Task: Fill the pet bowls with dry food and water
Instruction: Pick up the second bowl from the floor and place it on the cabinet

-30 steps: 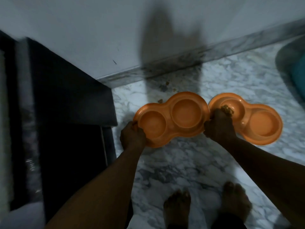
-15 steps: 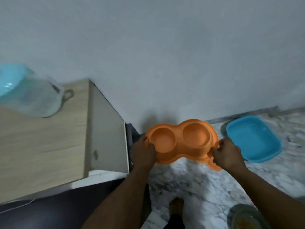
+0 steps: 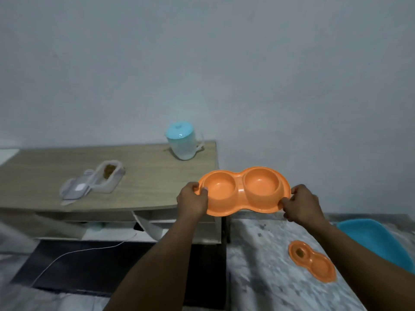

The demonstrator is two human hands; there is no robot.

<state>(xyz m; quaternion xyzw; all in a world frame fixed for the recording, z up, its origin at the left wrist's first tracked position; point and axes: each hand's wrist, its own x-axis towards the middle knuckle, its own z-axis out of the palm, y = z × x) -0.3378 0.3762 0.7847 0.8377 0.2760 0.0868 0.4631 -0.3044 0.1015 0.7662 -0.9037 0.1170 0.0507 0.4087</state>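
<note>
Orange double bowl [image 3: 244, 191], both wells bare, sits lifted in mid-air at the centre of view, above the right end of the wooden tabletop [image 3: 139, 176], tipped slightly so its right well rides higher. Going left to right: at 9 o'clock of the bowl, an open container of dry food [image 3: 107, 176] lies on the tabletop beside a pale lid. At 11 o'clock stands a jug with a blue lid [image 3: 182, 140], near the wall. The left hand [image 3: 192, 202] pinches the bowl's left rim, thumb on top, forearm reaching up from 6 o'clock. The right hand [image 3: 302, 204] clamps the right rim likewise, fingers curled beneath. At 5 o'clock, a second orange bowl [image 3: 313, 261] holding some kibble rests on the marble floor [image 3: 258, 254], beside a blue tray [image 3: 372, 241].
</note>
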